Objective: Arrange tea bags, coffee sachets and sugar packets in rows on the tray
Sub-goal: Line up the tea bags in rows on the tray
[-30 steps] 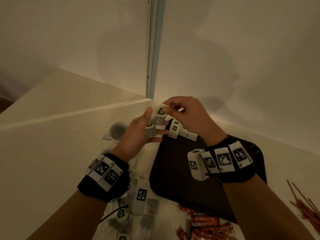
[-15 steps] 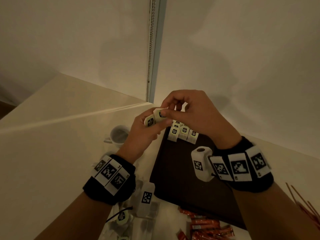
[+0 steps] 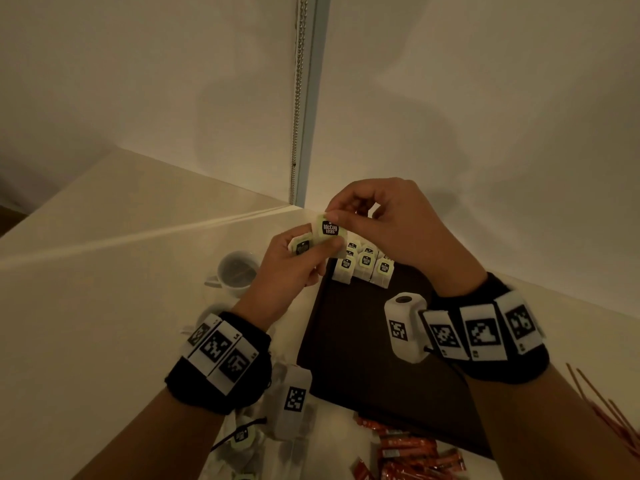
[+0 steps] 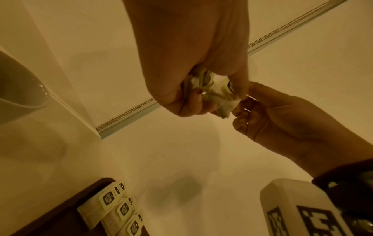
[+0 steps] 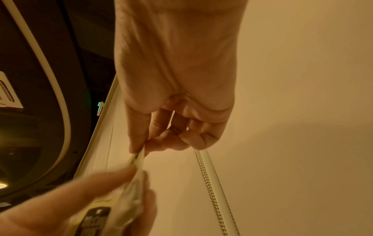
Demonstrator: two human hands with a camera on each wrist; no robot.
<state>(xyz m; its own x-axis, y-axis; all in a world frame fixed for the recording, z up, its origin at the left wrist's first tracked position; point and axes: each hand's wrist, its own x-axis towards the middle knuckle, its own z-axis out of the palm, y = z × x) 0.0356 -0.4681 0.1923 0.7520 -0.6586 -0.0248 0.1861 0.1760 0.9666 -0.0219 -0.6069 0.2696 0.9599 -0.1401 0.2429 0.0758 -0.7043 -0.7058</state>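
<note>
Both hands meet above the far left corner of the dark tray [image 3: 367, 358]. My left hand [image 3: 294, 268] grips a small bunch of pale tea bags [image 3: 300, 244], seen bunched in the fist [image 4: 210, 92] in the left wrist view. My right hand [image 3: 384, 223] pinches the top tea bag [image 3: 329, 229] by its labelled tag between thumb and forefinger, its edge showing [image 5: 139, 158] in the right wrist view. Several tea bags [image 3: 364, 265] lie in a row at the tray's far end [image 4: 119, 209].
A white cup [image 3: 237, 271] stands left of the tray. Loose tea bags [image 3: 242, 438] lie near the table's front under my left wrist. Red sachets [image 3: 408, 452] are piled in front of the tray, red stir sticks [image 3: 609, 410] at the right. A wall corner stands just behind.
Both hands have risen slightly and drawn together. My right hand now pinches the top tea bag's tag against the bunch in my left hand.
</note>
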